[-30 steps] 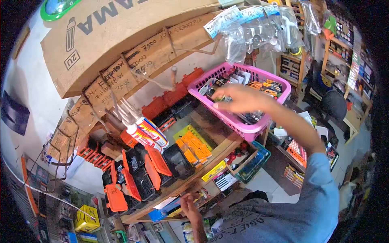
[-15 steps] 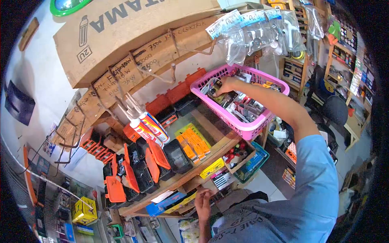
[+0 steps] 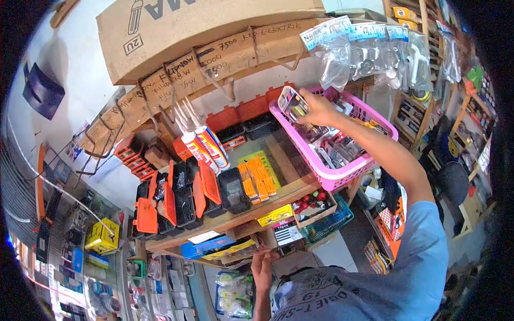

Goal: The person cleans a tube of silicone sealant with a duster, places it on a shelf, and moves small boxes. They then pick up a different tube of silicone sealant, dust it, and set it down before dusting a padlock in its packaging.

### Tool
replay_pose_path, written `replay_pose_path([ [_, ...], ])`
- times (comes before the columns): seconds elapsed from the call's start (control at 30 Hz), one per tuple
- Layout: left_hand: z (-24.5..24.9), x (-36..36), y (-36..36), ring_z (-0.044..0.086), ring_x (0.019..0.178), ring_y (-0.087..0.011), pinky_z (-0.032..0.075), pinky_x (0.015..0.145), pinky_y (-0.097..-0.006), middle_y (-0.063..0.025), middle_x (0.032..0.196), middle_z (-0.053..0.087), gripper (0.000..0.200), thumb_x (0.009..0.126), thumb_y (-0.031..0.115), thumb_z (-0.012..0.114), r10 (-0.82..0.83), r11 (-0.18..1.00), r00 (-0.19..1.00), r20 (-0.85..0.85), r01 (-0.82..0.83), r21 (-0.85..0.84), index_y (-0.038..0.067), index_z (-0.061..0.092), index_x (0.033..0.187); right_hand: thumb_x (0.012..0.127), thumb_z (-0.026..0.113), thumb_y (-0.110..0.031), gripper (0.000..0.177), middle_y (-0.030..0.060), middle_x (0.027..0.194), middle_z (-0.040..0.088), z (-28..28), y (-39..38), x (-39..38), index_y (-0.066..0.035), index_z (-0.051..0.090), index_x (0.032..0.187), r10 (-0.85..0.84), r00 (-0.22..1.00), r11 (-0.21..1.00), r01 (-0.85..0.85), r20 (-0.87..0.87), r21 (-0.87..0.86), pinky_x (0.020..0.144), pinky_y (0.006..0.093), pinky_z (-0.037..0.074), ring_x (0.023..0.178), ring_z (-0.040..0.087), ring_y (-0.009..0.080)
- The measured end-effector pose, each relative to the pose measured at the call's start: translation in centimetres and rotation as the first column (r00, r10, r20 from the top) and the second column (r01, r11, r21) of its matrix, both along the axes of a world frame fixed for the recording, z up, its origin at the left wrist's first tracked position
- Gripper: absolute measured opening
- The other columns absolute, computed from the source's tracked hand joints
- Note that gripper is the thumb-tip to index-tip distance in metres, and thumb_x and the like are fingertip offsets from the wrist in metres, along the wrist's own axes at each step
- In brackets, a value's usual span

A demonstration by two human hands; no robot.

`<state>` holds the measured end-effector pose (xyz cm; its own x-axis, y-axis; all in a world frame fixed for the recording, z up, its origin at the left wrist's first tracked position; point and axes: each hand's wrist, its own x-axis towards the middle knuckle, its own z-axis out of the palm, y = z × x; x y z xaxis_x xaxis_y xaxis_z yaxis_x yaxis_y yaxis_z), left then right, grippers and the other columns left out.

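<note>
A pink plastic basket (image 3: 334, 176) full of small packaged items stands on the wooden counter. Over its left end, my right hand (image 3: 316, 109) grips a small clear blister pack (image 3: 290, 101) with a printed card, tilted upright at the rim. My left hand (image 3: 262, 267) is low in front of the shelf under the counter, with its fingers bent together; whatever it may hold is too small to make out. Nearest to that hand are the shelf edge and a white box with dark stripes (image 3: 287, 234).
Black bins with orange lids (image 3: 206, 187), orange small boxes (image 3: 257, 179) and white-red tubes (image 3: 206, 150) stand on the counter. Bagged fittings (image 3: 334, 59) hang from a wooden rail above the basket. A green basket (image 3: 329, 227) sits below.
My right hand has lifted the blister pack from among the items to the basket's rim. My left hand stays low by the shelf. The camera view has shifted.
</note>
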<state>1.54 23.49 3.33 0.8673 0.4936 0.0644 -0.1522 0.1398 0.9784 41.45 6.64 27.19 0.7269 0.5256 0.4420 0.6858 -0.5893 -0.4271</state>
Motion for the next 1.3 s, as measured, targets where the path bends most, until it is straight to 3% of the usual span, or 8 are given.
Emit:
replay_pose_path([
  [0.4, 2.8, 4.6, -8.1, 0.060, 0.096, -0.0184, 0.045, 0.088, -0.0315, -0.0100, 0.099, 0.063, 0.019, 0.095, 0.011, 0.052, -0.289, 0.957, 0.957, 0.020, 0.288, 0.011, 0.000, 0.054, 0.110, 0.064, 0.084, -0.013, 0.054, 0.0008, 0.094, 0.051, 4.5, -8.8, -14.0, -0.005, 0.048, 0.104, 0.402, 0.914, 0.767, -0.362, 0.043, 0.530, 0.082, 0.0257, 0.042, 0.092, 0.049, 0.0097],
  [0.6, 7.1, 8.1, -11.8, 0.049, 0.117, -0.0216, 0.036, 0.100, -0.0363, -0.0123, 0.124, 0.050, 0.052, 0.089, 0.029, 0.059, -0.550, 0.830, 0.811, 0.199, 0.558, 0.019, 0.002, 0.041, 0.130, 0.044, 0.090, -0.015, 0.101, 0.0080, 0.121, 0.056, 0.9, -16.4, -21.3, 0.000, 0.041, 0.131, 0.590, 0.762, 0.528, -0.114, -0.267, 0.842, 0.097, 0.0329, 0.042, 0.110, 0.055, 0.0175],
  [0.77, 4.6, 8.9, -18.1, 0.042, 0.127, -0.0348, 0.034, 0.106, -0.0504, -0.0165, 0.143, 0.038, 0.093, 0.081, 0.075, 0.039, -0.599, 0.440, 0.717, 0.356, 0.666, -0.602, 0.008, 0.027, 0.144, 0.055, 0.090, -0.012, 0.076, 0.0030, 0.111, 0.056, -8.5, -20.7, -26.7, -0.005, 0.045, 0.117, 0.537, 0.650, 0.611, 0.140, -0.538, 0.779, 0.091, 0.0290, 0.040, 0.105, 0.052, 0.0123],
  [0.8, 2.7, 8.8, -19.5, 0.041, 0.128, -0.0346, 0.034, 0.106, -0.0509, -0.0175, 0.142, 0.038, 0.098, 0.079, 0.079, 0.033, -0.502, 0.065, 0.628, 0.595, 0.714, -0.697, 0.008, 0.025, 0.145, 0.060, 0.089, -0.014, 0.066, 0.0019, 0.106, 0.054, -10.9, -20.9, -27.4, -0.007, 0.045, 0.108, 0.472, 0.691, 0.622, 0.178, -0.547, 0.763, 0.088, 0.0271, 0.040, 0.103, 0.050, 0.0106],
  [0.9, -2.0, 8.1, -21.1, 0.049, 0.121, -0.0314, 0.040, 0.101, -0.0493, -0.0152, 0.137, 0.045, 0.090, 0.078, 0.073, 0.045, -0.559, -0.268, 0.599, 0.573, 0.524, -0.809, 0.007, 0.035, 0.140, 0.064, 0.088, -0.018, 0.065, 0.0034, 0.105, 0.055, -18.3, -21.6, -29.8, -0.007, 0.043, 0.110, 0.157, 0.733, 0.646, 0.430, -0.661, 0.630, 0.083, 0.0256, 0.042, 0.100, 0.052, 0.0111],
  [0.93, -4.9, 7.3, -21.1, 0.053, 0.115, -0.0306, 0.044, 0.097, -0.0493, -0.0146, 0.132, 0.050, 0.083, 0.076, 0.064, 0.056, -0.706, 0.058, 0.643, 0.296, 0.470, -0.881, 0.008, 0.041, 0.136, 0.064, 0.088, -0.018, 0.065, 0.0034, 0.105, 0.055, -20.4, -22.1, -30.7, -0.007, 0.043, 0.110, 0.142, 0.722, 0.635, 0.459, -0.678, 0.622, 0.083, 0.0256, 0.042, 0.100, 0.052, 0.0111],
  [1.03, -9.7, 4.9, -22.2, 0.052, 0.117, -0.0337, 0.041, 0.099, -0.0501, -0.0165, 0.131, 0.051, 0.082, 0.076, 0.059, 0.059, -0.767, 0.225, 0.635, 0.093, 0.402, -0.887, 0.007, 0.041, 0.137, 0.067, 0.086, -0.024, 0.063, 0.0048, 0.096, 0.059, -23.2, -24.4, -32.1, -0.004, 0.046, 0.111, 0.008, 0.634, 0.713, 0.538, -0.773, 0.450, 0.075, 0.0252, 0.046, 0.090, 0.056, 0.0107],
  [1.3, -13.5, 2.3, -24.7, 0.047, 0.122, -0.0371, 0.037, 0.102, -0.0534, -0.0179, 0.134, 0.048, 0.078, 0.076, 0.052, 0.059, -0.643, 0.067, 0.753, 0.141, 0.239, -0.969, 0.005, 0.043, 0.135, 0.082, 0.069, -0.034, 0.029, 0.0094, 0.082, 0.067, -26.6, -34.0, -24.9, -0.006, 0.064, 0.090, -0.343, 0.680, 0.759, 0.607, -0.647, 0.236, 0.071, 0.0349, 0.050, 0.076, 0.066, 0.0240],
])
